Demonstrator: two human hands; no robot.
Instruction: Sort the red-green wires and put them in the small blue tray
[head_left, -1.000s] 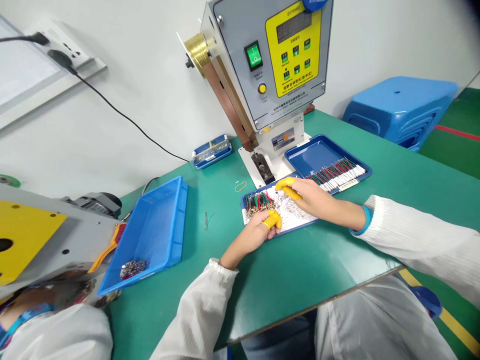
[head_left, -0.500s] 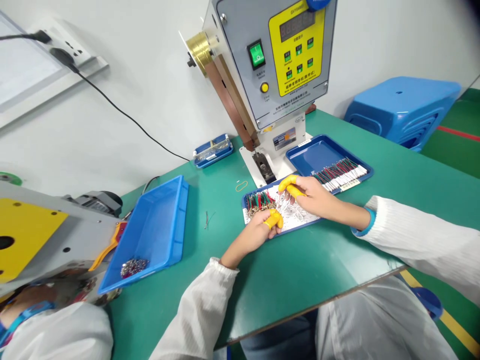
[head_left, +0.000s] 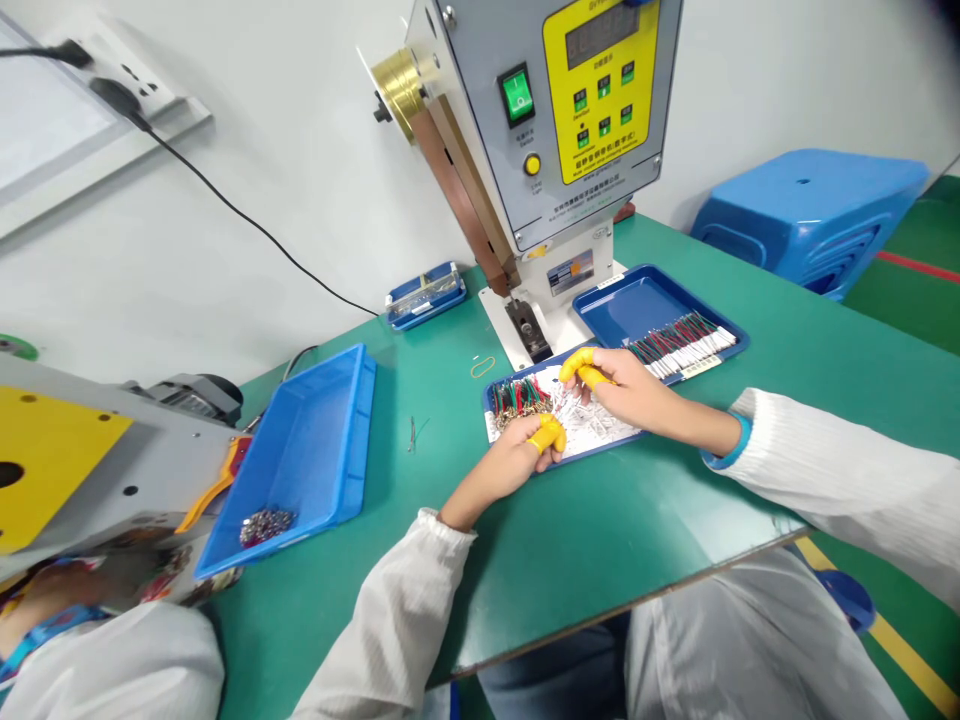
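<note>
Green tabletop [head_left: 600, 540] holds a machine [head_left: 551, 150] behind the tray [head_left: 604, 448], likely for short reaches; wires [head_left: 517, 396] and white pieces [head_left: 600, 426] lie inside. Over it, left hand [head_left: 525, 450] and right hand [head_left: 616, 386] hold fingertips close together, on what I cannot tell.

You are facing a grey, boxy metal machine [head_left: 547, 125] reading “Switch” below the green plastic rocker [head_left: 517, 96] marked I and O, “Light” below the round yellow button [head_left: 532, 164].
</note>
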